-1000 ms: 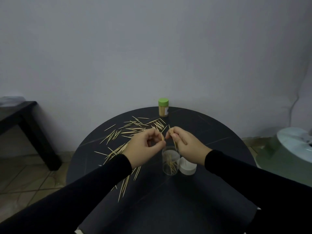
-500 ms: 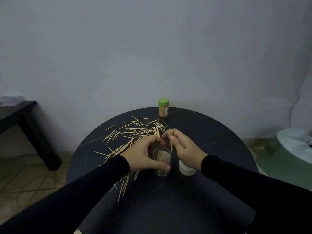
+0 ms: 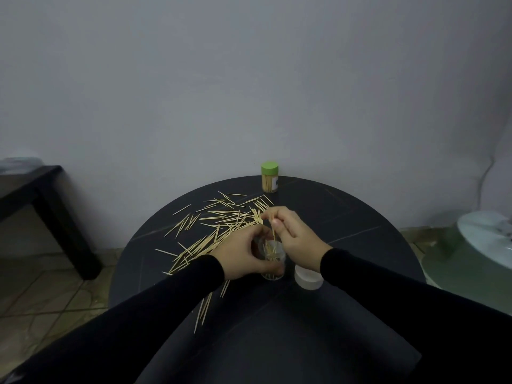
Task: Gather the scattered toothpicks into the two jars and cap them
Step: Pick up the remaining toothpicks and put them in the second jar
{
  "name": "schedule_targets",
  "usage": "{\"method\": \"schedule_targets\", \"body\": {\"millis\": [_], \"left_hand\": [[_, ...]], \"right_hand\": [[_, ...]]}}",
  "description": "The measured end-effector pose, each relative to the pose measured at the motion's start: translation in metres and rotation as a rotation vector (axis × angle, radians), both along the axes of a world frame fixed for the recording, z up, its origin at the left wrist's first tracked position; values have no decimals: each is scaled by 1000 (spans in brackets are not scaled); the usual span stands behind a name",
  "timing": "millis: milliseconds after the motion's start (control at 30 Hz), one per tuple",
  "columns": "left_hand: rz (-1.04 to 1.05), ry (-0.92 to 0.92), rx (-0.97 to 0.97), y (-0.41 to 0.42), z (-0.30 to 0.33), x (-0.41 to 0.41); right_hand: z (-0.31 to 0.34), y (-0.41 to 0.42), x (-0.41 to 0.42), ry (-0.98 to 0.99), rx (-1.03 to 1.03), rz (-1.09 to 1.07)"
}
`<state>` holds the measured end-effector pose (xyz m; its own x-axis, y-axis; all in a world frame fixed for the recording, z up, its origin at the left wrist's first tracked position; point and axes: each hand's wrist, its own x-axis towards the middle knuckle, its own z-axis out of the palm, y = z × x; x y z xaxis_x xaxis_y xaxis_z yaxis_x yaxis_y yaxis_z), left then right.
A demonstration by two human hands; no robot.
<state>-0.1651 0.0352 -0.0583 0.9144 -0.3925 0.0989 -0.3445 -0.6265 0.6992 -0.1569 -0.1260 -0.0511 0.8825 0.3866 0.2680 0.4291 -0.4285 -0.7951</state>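
1. Standing upright near the middle of the round black table (image 3: 346,217), the clear open-topped plastic jar (image 3: 273,261) holds a loose bunch of pale wooden toothpicks that lean at different angles inside it.
2. The left hand (image 3: 243,256) grips this jar from its left side, fingers and thumb curled round the wall.
3. The right hand (image 3: 293,234) hovers just above and to the right of the jar's mouth, its thumb and forefinger pinching a few thin toothpicks (image 3: 273,231) that point down into the opening; the other fingers are loosely curled.
4. A white round plastic cap (image 3: 308,279) lies on the table just right of the open jar, partly under the right wrist.
5. At the far edge of the table stands a second small clear jar with a green screw cap (image 3: 269,177), already closed and packed with upright toothpicks; a white label shows on its right side.
6. Many scattered toothpicks (image 3: 221,223) lie on the table, spread from near the green-capped jar down past the left hand, with a few more by the left sleeve.
7. Both forearms wear black sleeves (image 3: 180,295).
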Motion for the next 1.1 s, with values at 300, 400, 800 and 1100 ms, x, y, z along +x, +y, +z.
{"method": "schedule_targets", "body": {"millis": [300, 400, 800, 1100], "left_hand": [[15, 119, -3, 0, 6, 5], [-8, 212, 96, 12, 24, 4], [78, 220, 678, 109, 34, -5], [6, 390, 716, 150, 26, -34]], "right_hand": [[6, -14, 8, -208, -383, -80], [12, -10, 6, -230, -342, -99], [-2, 66, -38, -798, -956, 400], [-10, 89, -44, -805, -959, 591]]}}
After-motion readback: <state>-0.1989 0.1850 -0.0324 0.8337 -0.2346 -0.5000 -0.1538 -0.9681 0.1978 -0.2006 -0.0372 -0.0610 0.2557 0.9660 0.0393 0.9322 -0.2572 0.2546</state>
